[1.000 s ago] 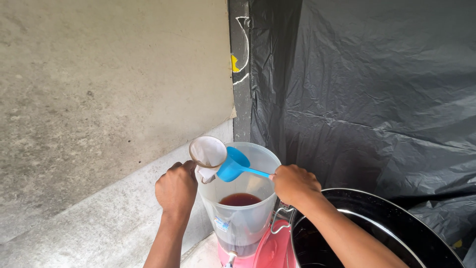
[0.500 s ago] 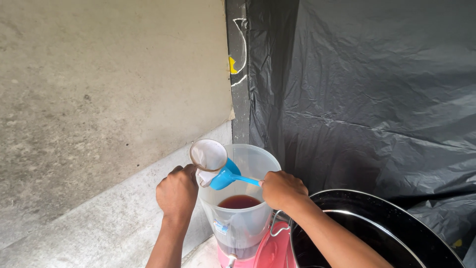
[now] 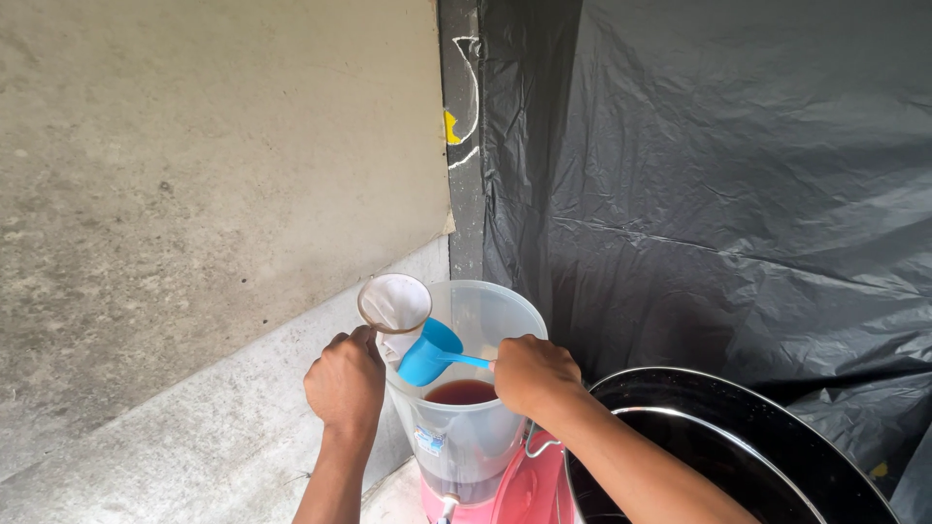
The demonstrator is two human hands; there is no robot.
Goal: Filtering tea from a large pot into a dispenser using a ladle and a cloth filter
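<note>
Concrete wall [image 3: 194,175] left, black plastic sheeting [image 3: 728,194] right. Left hand [image 3: 346,384], fingers closed, holds cloth strainer [image 3: 394,303] over clear dispenser jug [image 3: 466,427] of dark red liquid. Right hand [image 3: 532,374], fingers closed, tips blue scoop [image 3: 430,352] into strainer. Black pot [image 3: 777,437] beside.

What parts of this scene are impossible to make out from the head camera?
- Strainer handle: hidden inside the left hand.
- End of the blue scoop handle: covered by the right hand.
- Base of the clear jug and the pink stand: cut off by the bottom edge.
- Contents of the big black pot: too dark, partly behind the right forearm.
</note>
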